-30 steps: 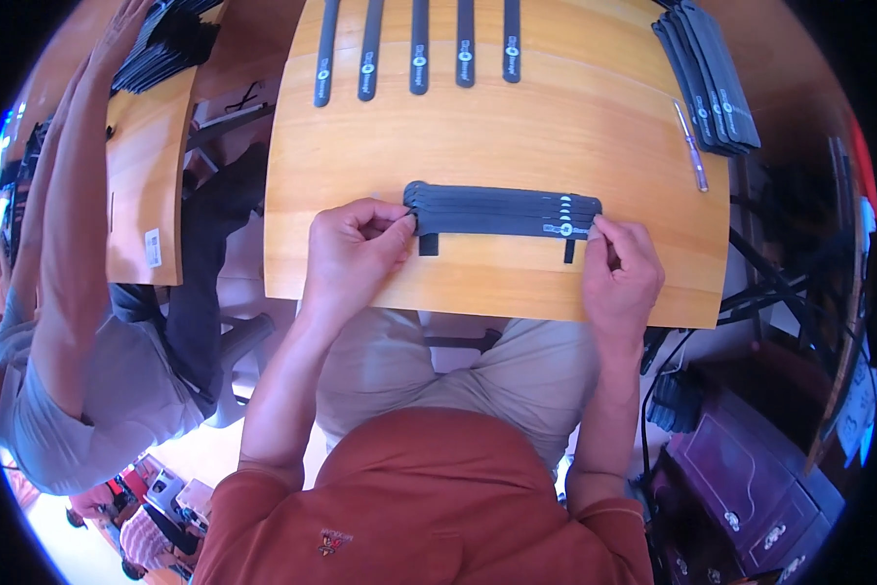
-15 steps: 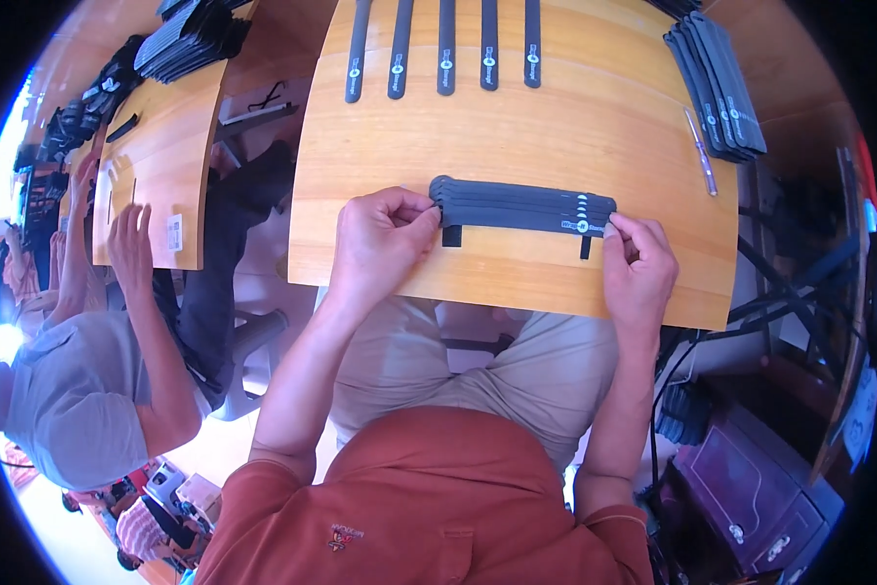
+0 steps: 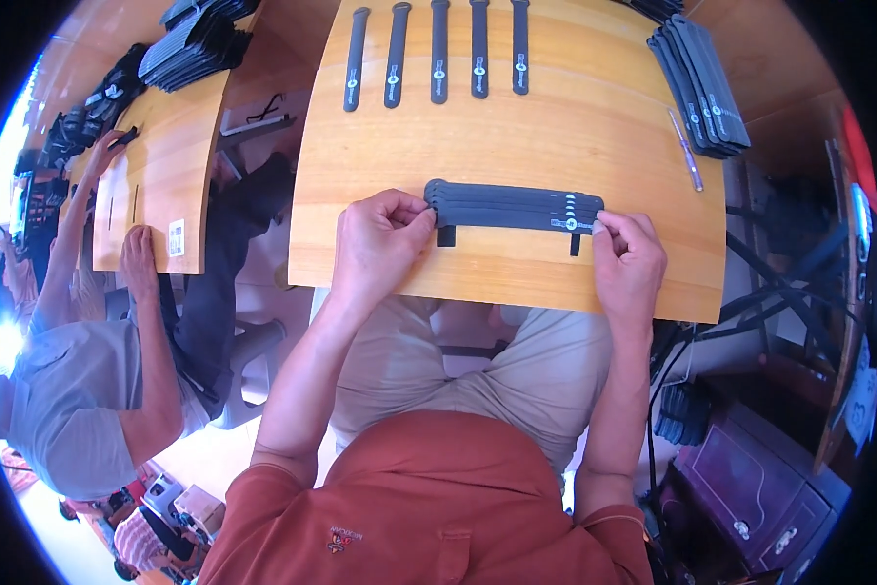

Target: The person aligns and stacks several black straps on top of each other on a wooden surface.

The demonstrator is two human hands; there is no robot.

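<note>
You wear a brick-red shirt with a multicoloured chest emblem and plain khaki trousers, against a honey-yellow, wood-grained table. The fanned straps before you are charcoal grey with white print, matching the row of straps; the nearby patches are black. A co-worker's top is plain grey, the cabinet purple, the label black-and-white.

A workshop for handwork, by its look.
A pale wooden worktable bears stacked flat dark-grey straps; a grey-shirted co-worker sits at a second table.
</note>
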